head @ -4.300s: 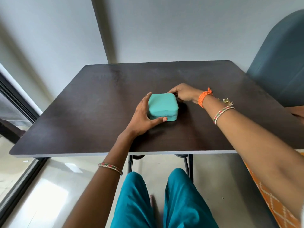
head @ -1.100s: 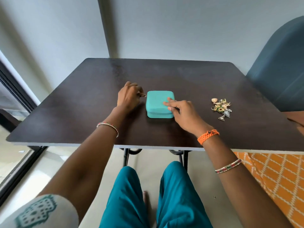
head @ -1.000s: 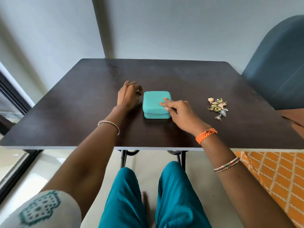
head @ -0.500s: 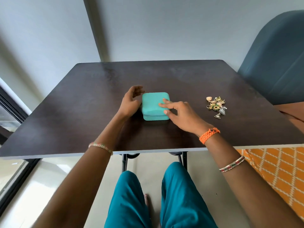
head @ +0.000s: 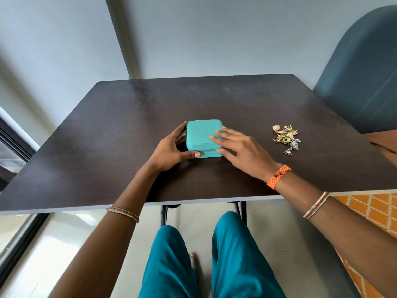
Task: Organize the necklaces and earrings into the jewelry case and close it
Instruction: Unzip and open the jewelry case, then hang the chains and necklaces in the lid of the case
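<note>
item: teal jewelry case (head: pixel 203 137), small, square, rounded corners, lid down, zip seam visible along near side. location: centre of frame, flat on dark desk (head: pixel 107 130).

left hand (head: pixel 169 150): cupped round the case's left side, thumb against the near edge by the zip seam, fingers curled along the far-left corner; grip clamped on the case.

right hand (head: pixel 242 147): fingers straight and spread, resting on the lid's right portion, thumb beside the near-right corner; pressing, not curled round anything.

item: heap of earrings and necklaces (head: pixel 286 138), gold, green and silver pieces, tangled, right of centre, well apart from the case.

handling, judged: case likely light, semi-stiff with soft fabric skin, prone to sliding on the smooth desk; best steadied at the side walls while the zip pull is worked. zip pull itself not discernible. jewelry likely light, fine, snag-prone; best lifted piece by piece at pendant or hook rather than dragged by chain.

task status, judged: case not yet opened, nothing stowed.
</note>
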`<state>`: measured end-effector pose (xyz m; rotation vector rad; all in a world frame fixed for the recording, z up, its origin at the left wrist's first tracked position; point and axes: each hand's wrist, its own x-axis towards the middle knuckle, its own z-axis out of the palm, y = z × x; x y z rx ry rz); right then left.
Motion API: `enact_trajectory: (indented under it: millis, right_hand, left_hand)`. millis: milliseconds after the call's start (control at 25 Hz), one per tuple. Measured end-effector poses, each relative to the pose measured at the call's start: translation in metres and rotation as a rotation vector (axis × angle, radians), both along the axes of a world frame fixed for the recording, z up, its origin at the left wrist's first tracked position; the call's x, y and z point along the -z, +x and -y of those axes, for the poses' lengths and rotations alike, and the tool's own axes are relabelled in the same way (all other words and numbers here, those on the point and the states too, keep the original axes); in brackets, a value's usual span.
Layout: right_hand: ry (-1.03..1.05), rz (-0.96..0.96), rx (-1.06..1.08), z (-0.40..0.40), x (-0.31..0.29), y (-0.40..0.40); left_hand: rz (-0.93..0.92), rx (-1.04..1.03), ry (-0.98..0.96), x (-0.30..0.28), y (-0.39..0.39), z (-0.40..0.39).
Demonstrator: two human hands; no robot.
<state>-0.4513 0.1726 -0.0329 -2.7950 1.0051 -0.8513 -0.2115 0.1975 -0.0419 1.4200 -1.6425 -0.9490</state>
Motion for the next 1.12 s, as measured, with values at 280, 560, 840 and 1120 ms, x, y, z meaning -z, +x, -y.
enact_trajectory:
  millis: [280, 560, 840, 1120]
  right_hand:
    - [0.311, 0.098, -0.017, 0.013, -0.006, 0.001]
    - [0.182, 0.456, -0.053, 0.017, -0.021, 0.009]
    - [0.16, 0.703, 0.103, 0.066, -0.043, 0.034]
    - [0.218, 0.657, 0.262, 0.104, -0.033, 0.044]
  left_hand:
    - [0.072, 0.031, 0.011, 0.002, 0.004, 0.005]
    - [0.048, -0.022, -0.019, 0.0, 0.003, 0.003]
    - [0.084, -0.016, -0.021, -0.002, -0.001, 0.001]
    - [0.112, -0.012, -0.018, -0.003, -0.002, 0.0]
